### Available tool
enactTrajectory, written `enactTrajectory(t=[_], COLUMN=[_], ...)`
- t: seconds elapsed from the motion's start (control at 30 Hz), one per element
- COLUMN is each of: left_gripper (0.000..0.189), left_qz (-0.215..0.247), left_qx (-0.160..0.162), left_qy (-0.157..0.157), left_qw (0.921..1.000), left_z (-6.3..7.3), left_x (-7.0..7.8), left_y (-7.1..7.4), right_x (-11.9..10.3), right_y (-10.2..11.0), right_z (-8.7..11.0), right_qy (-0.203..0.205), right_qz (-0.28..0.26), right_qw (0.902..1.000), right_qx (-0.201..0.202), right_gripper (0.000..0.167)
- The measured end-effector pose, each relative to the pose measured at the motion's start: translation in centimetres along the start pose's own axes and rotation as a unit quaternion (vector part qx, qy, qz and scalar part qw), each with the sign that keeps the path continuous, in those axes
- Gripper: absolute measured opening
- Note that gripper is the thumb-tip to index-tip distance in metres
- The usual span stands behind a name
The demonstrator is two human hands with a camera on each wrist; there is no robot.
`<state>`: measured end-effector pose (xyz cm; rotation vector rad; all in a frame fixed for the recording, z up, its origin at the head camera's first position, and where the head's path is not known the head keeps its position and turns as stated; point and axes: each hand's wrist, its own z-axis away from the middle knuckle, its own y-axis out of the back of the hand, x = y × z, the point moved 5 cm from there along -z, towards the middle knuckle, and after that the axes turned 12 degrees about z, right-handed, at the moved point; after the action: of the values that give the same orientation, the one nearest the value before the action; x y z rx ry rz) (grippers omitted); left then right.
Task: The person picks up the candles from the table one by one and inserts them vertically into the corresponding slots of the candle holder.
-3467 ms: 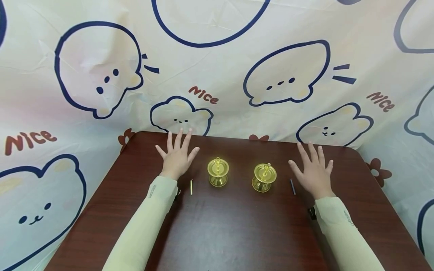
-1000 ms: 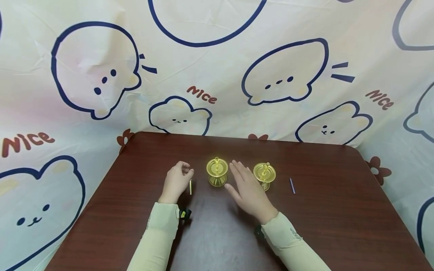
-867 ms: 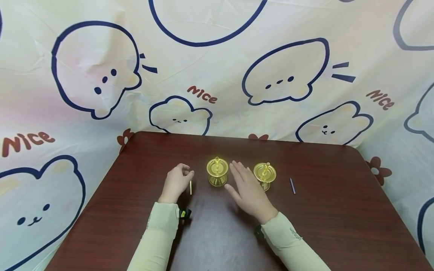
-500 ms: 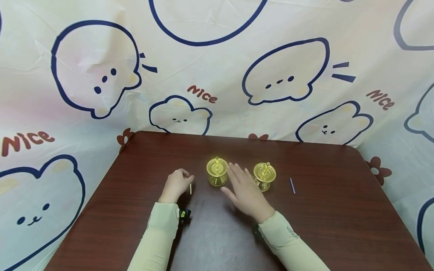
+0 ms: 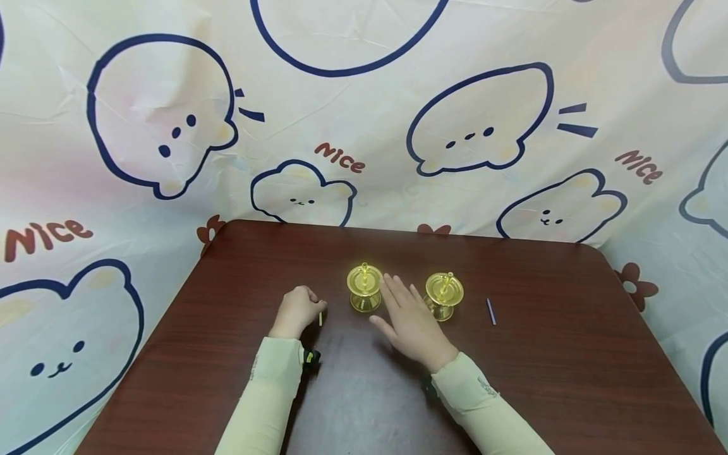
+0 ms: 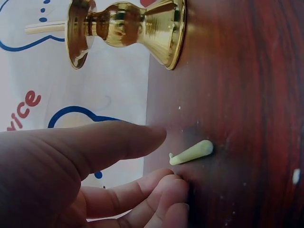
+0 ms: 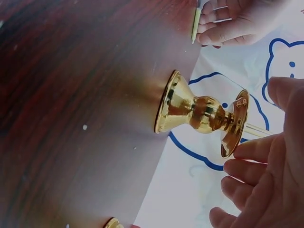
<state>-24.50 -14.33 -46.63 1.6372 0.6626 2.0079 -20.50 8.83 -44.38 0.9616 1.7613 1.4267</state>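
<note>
While the left hand (image 5: 297, 312) holds nothing, fingers (image 6: 137, 189) parted, the stick (image 5: 320, 319) lies at their tips, roughly square to the far edge of the tabletop (image 5: 352, 404); the right hand (image 5: 417, 327) (straight-fingered, empty) is farther.

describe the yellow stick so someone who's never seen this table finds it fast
From the dark brown table, go to the left gold stand, then further left to the left hand. Just beside it is the short, pale yellow stick. Its colour sets it apart from the purple stick past the right gold stand.
</note>
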Motion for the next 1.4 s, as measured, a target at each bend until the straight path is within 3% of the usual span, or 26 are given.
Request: enactTrajectory(t=[0.23, 0.5, 0.93, 1.1, 1.23, 1.4], left_gripper=[0.053, 0.049, 0.046, 0.037, 0.03, 0.033], left_qz=[-0.039, -0.057, -0.061, -0.071, -0.078, -0.073], left_qx=[-0.002, 0.015, 0.033, 0.04, 0.037, 0.032], left_qy=[-0.005, 0.018, 0.021, 0.027, 0.039, 0.044], left_qw=[0.9992, 0.9981, 0.9974, 0.9964, 0.9955, 0.9959], left_z=[-0.2, -0.4, -0.4, -0.5, -0.7, -0.7], left_x=[0.4, 0.7, 0.8, 0.8, 0.5, 0.4], left_y=[-0.5, -0.9, -0.7, -0.8, -1.0, -1.2], right_x=[0.1, 0.2, 0.3, 0.3, 0.3, 0.3], right_y=[-0.4, -0.6, -0.8, -0.8, -0.8, -0.9], right_z=[-0.3, -0.6, -0.7, -0.8, -0.9, -0.9], right_qy=[0.0, 0.001, -0.003, -0.003, -0.002, -0.001], right_qz=[0.002, 0.0, -0.009, -0.006, -0.004, 0.0], right_qw=[1.0, 1.0, 0.9999, 0.9999, 0.9999, 0.9999], right_qx=[-0.005, -0.001, -0.012, -0.011, -0.01, -0.011], right_gripper=[0.074, 0.075, 0.075, 0.075, 0.074, 0.074])
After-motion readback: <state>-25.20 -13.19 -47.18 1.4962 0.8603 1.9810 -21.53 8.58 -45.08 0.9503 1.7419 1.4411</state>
